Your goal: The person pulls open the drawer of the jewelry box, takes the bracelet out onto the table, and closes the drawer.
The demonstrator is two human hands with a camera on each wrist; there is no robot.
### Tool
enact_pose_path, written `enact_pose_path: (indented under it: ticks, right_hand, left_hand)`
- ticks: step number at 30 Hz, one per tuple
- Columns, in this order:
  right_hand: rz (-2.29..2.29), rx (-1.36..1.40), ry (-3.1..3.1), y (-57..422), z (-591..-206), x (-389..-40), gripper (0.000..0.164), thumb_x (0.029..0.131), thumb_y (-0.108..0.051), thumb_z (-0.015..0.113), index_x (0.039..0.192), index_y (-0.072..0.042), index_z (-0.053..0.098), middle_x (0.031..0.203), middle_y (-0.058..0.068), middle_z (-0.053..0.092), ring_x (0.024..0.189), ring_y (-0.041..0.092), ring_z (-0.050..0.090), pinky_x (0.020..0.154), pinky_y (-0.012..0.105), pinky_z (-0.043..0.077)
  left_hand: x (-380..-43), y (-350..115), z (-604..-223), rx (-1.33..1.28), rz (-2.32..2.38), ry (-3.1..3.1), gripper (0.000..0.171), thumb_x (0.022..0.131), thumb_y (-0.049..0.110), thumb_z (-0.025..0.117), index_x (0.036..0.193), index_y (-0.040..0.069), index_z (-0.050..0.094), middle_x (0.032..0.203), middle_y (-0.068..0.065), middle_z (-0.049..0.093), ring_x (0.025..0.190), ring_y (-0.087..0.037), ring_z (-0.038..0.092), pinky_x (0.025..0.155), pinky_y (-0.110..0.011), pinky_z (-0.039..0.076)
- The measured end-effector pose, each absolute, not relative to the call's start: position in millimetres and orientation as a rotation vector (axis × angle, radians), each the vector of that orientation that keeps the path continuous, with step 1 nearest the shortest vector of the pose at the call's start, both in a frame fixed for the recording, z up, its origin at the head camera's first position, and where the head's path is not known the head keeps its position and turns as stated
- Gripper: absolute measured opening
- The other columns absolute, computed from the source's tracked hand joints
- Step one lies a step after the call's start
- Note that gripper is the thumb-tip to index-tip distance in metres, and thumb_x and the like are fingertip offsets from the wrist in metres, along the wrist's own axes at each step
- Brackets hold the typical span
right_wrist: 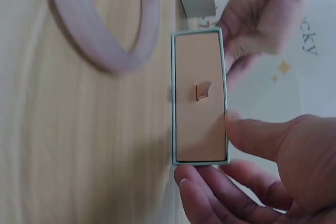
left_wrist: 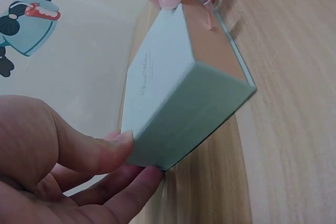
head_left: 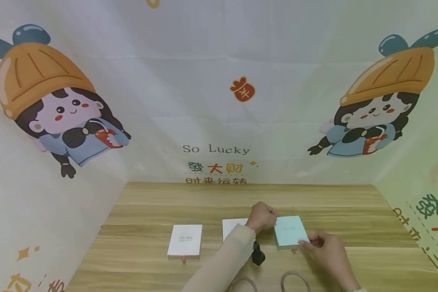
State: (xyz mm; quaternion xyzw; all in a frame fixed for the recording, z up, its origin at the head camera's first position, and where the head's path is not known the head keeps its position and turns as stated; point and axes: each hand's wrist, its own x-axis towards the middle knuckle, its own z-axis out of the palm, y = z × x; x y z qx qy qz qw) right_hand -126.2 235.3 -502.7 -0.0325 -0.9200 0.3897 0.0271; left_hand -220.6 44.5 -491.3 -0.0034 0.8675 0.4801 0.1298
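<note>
Both of my hands hold a mint-green jewellery box (head_left: 288,233) at the right of the table. My left hand (head_left: 261,217) pinches its far left corner, thumb on the top edge and fingers low at the side, as the left wrist view shows. At the near right corner, my right hand (head_left: 328,249) grips with thumb above and fingertips at the bottom edge. The box's tan drawer front (right_wrist: 199,129) faces me, flush within the mint sleeve. A small ribbon tab (right_wrist: 203,92) sticks out from its middle.
A white box (head_left: 184,240) with printed lettering lies on the left. Another white box (head_left: 230,227) is partly hidden behind my left forearm. Beside that sleeve stands a small black object (head_left: 257,256). Two pinkish bangles, one left (head_left: 245,278) and one right (head_left: 295,272), lie near me.
</note>
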Motion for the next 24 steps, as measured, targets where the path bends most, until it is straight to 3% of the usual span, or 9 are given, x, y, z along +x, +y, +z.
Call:
enact_pose_path:
  ticks: [6,10,14,21,24]
  right_hand:
    - [1.197,-0.163,-2.817,223,-503,-118,0.026,0.087,-0.019,0.081,0.094,0.004,0.073,0.084,0.008,0.074,0.075,0.015,0.066,0.061,0.022,0.053]
    - [1.162,-0.149,-2.818,222,-504,-118,0.025,0.087,-0.018,0.081,0.095,0.005,0.072,0.084,0.009,0.074,0.075,0.016,0.067,0.062,0.022,0.054]
    - [1.165,-0.133,-2.846,223,-503,-119,0.025,0.088,-0.019,0.08,0.094,0.003,0.07,0.084,0.008,0.073,0.076,0.015,0.066,0.062,0.022,0.052]
    - [1.04,-0.038,-2.94,229,-498,-123,0.026,0.088,-0.025,0.079,0.095,-0.002,0.069,0.083,0.003,0.071,0.076,0.014,0.063,0.064,0.027,0.051]
    - [1.0,0.041,-2.967,233,-492,-128,0.032,0.089,-0.029,0.078,0.1,0.0,0.069,0.089,0.006,0.071,0.081,0.017,0.065,0.07,0.032,0.055]
  left_hand:
    - [-218,45,-487,0.001,1.331,2.569,0.027,0.082,-0.007,0.059,0.09,0.006,0.082,0.104,-0.004,0.077,0.081,-0.014,0.056,0.059,-0.024,0.042]
    - [-215,45,-484,0.039,1.301,2.593,0.026,0.082,-0.007,0.061,0.093,0.005,0.081,0.107,-0.007,0.076,0.087,-0.016,0.059,0.067,-0.026,0.05]
    - [-213,43,-484,0.119,1.278,2.612,0.027,0.079,-0.008,0.062,0.098,0.002,0.079,0.108,-0.011,0.075,0.082,-0.017,0.058,0.066,-0.027,0.052]
    - [-212,34,-485,0.272,1.24,2.609,0.043,0.08,-0.006,0.059,0.121,-0.003,0.071,0.102,-0.014,0.07,0.059,-0.012,0.041,0.051,-0.022,0.036]
    - [-212,25,-482,0.313,1.213,2.624,0.046,0.083,-0.001,0.062,0.128,-0.001,0.068,0.108,-0.016,0.067,0.066,-0.013,0.048,0.056,-0.024,0.041]
